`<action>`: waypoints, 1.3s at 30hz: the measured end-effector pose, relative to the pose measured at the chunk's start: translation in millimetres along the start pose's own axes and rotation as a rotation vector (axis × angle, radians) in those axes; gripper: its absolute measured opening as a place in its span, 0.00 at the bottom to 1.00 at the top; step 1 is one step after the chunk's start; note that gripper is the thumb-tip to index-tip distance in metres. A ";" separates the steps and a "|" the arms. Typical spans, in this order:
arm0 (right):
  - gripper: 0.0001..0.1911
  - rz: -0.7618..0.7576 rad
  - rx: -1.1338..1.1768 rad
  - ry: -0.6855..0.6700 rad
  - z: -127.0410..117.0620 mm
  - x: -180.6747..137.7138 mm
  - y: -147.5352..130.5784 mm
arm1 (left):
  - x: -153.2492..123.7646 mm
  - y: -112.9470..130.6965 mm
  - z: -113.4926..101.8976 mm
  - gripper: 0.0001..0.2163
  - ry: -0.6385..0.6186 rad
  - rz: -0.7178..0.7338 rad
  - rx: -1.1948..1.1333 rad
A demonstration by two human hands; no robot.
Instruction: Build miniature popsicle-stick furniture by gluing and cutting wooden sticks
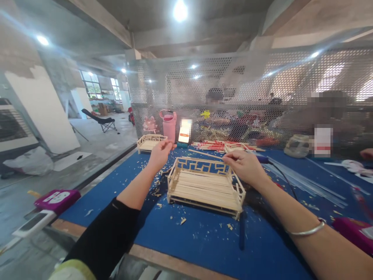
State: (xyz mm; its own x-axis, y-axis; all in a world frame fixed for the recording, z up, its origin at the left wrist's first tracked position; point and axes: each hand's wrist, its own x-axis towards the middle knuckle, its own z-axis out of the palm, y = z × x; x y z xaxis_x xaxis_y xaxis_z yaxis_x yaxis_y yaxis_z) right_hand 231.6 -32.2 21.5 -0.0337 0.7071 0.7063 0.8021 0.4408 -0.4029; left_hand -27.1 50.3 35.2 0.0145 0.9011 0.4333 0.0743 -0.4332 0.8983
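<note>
A small daybed-like model (201,188) built of thin wooden sticks stands on the blue table, with a slatted base and latticed rails at its back and sides. My right hand (244,166) is over its back right corner, thumb and fingers pinched on a thin wooden stick (205,154) that points left above the back rail. My left hand (160,153) is raised beyond the model's back left corner, its fingertips pressed together; whatever they hold, if anything, does not show. A second similar model (149,144) stands behind my left hand.
Wood scraps litter the blue table (204,249). Behind the model are red-tipped sticks (214,145), a phone (184,131) and a pink bottle (169,126). Clear strips (309,184) and a jar (296,146) lie right. A perforated screen (186,89) stands behind; another person's hand (366,154) shows far right.
</note>
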 end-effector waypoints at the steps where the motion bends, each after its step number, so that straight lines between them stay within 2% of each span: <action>1: 0.10 -0.016 -0.010 0.000 1.4 0.0 1.0 | -1.2 -4.1 -0.1 0.15 -0.014 -0.024 0.004; 6: 0.11 -0.089 -0.054 0.000 3.6 0.5 4.3 | -10.0 -5.8 7.2 0.14 -0.098 -0.004 0.103; 14: 0.12 -0.184 -0.109 -0.024 1.9 2.3 5.2 | -18.4 7.2 17.1 0.10 -0.174 -0.169 0.148; 18: 0.12 -0.196 -0.128 -0.023 2.5 2.9 6.3 | -17.6 6.8 17.9 0.10 -0.215 -0.183 0.191; 27: 0.13 -0.176 -0.131 -0.021 2.1 0.9 5.2 | -14.2 3.6 15.9 0.11 -0.256 -0.158 0.261; 34: 0.11 -0.067 -0.060 -0.010 2.1 -3.4 0.5 | -14.1 4.1 14.7 0.13 -0.246 -0.175 0.243; 39: 0.10 -0.046 -0.061 -0.020 0.3 -3.0 -3.4 | -14.4 4.0 12.1 0.12 -0.287 -0.150 0.245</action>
State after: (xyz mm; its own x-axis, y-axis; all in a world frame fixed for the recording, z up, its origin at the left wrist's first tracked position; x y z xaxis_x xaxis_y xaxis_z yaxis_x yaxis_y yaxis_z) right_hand 228.8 -35.7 20.6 -0.0830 0.6977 0.7116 0.8344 0.4390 -0.3332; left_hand -15.0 35.9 31.7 0.2607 0.9378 0.2292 0.3313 -0.3099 0.8912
